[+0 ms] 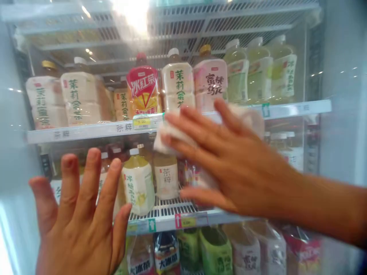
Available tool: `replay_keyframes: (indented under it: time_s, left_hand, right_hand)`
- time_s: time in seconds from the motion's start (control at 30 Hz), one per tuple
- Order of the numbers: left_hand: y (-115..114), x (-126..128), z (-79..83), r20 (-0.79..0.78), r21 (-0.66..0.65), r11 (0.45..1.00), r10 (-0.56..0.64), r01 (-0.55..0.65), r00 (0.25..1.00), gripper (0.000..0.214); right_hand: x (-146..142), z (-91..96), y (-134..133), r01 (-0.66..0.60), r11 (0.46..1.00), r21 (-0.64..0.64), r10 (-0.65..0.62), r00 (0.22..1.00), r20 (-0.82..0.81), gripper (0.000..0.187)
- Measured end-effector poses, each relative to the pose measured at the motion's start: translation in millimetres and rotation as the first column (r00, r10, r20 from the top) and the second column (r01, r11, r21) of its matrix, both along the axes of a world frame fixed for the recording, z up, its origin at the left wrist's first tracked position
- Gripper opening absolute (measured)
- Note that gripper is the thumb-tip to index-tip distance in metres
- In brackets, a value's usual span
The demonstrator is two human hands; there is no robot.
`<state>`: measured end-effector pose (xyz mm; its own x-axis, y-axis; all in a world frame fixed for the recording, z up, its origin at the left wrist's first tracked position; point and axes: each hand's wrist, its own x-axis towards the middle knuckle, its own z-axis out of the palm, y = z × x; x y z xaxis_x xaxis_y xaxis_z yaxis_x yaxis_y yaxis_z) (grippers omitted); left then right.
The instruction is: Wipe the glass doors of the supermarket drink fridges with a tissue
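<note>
My right hand [229, 164] lies flat against the glass door [341, 114] of a drinks fridge, fingers stretched out to the left, pressing a white cloth [169, 133] onto the pane. My left hand [80, 217] rests flat on the same glass at the lower left, fingers spread upward, holding nothing. Behind the glass, between the two hands, stand a pale yellow tea bottle [138, 183] and a beige one [166, 177].
Wire shelves behind the door hold several bottles: a red iced-tea bottle [142, 89], a white jasmine-tea bottle [177, 82], a pink peach bottle [210, 78], green ones [259, 72] on the right. A yellow price tag [142, 122] sits on the shelf rail. Light glares on the glass at the top.
</note>
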<state>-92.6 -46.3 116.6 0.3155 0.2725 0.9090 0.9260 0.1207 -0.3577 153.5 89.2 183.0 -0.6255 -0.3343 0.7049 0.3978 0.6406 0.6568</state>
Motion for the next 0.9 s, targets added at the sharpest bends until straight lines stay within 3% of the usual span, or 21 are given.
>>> replay_keyframes:
  time_s: [0.07,0.13,0.2,0.27,0.33,0.43,0.5,0.57,0.63,0.7,0.73,0.8,0.87,0.9]
  left_hand:
    - [-7.6,-7.0,17.3,0.021,-0.008,0.998,0.059,-0.059,0.998,0.073]
    - [-19.6,-22.0,31.9,0.031,-0.03,0.997,0.079,-0.078,0.996,0.075]
    - [-33.5,-40.0,41.0,0.03,-0.04,0.996,0.081,-0.079,0.996,0.077]
    - [-45.5,-55.3,44.4,0.021,-0.058,0.996,0.072,-0.07,0.997,0.076]
    - [-53.3,-64.7,43.8,0.021,-0.095,0.994,0.063,-0.061,0.998,0.075]
    - [-57.7,-68.8,38.9,0.042,-0.126,0.991,0.041,-0.036,0.998,0.073]
    - [-58.2,-68.5,34.3,0.06,-0.13,0.991,0.024,-0.016,0.998,0.073]
    - [-58.0,-68.8,30.2,0.075,-0.135,0.991,0.003,0.008,0.997,0.074]
    - [-57.1,-70.1,28.5,0.07,-0.145,0.989,-0.02,0.03,0.997,0.074]
    - [-54.9,-69.9,29.9,0.044,-0.162,0.986,-0.029,0.036,0.999,0.074]
    - [-53.1,-68.2,31.2,0.028,-0.168,0.985,-0.029,0.033,0.999,0.074]
    - [-48.5,-60.1,33.3,0.005,-0.171,0.985,-0.028,0.028,1.0,0.076]
    - [-42.7,-45.9,32.3,0.004,-0.173,0.985,-0.03,0.03,1.0,0.078]
    - [-39.7,-37.0,30.6,0.007,-0.179,0.983,-0.032,0.033,0.999,0.079]
  right_hand:
    - [-11.9,32.6,-0.4,-0.058,0.994,-0.091,0.043,0.985,-0.165,0.078]
    - [-26.0,40.6,-4.2,-0.119,0.985,-0.124,0.095,0.978,-0.185,0.083]
    - [-40.2,20.6,-13.2,-0.128,0.989,-0.08,0.129,0.992,0.008,0.087]
    - [-52.4,-4.7,-24.3,-0.107,0.994,-0.011,0.106,0.954,0.28,0.084]
    - [-61.9,-10.6,-33.7,-0.062,0.998,0.015,0.052,0.923,0.381,0.082]
    - [-73.3,15.6,-43.2,0.092,0.991,-0.1,-0.08,0.989,0.125,0.082]
    - [-81.4,24.7,-49.4,0.15,0.97,-0.194,-0.163,0.985,-0.054,0.083]
    - [-88.0,11.1,-56.1,0.16,0.973,-0.164,-0.158,0.987,0.026,0.085]
    - [-90.0,-14.1,-60.7,0.117,0.992,-0.045,-0.099,0.952,0.29,0.084]
    - [-85.4,-31.8,-59.6,0.064,0.998,0.007,-0.062,0.913,0.404,0.08]
    - [-80.6,-35.4,-56.5,0.064,0.998,-0.01,-0.056,0.932,0.357,0.079]
    - [-67.2,-38.7,-47.1,0.103,0.987,-0.125,-0.089,0.99,0.113,0.081]
    - [-50.0,-50.1,-37.2,0.119,0.958,-0.262,-0.155,0.98,-0.122,0.084]
    - [-40.6,-61.1,-33.0,0.115,0.948,-0.298,-0.17,0.971,-0.166,0.085]
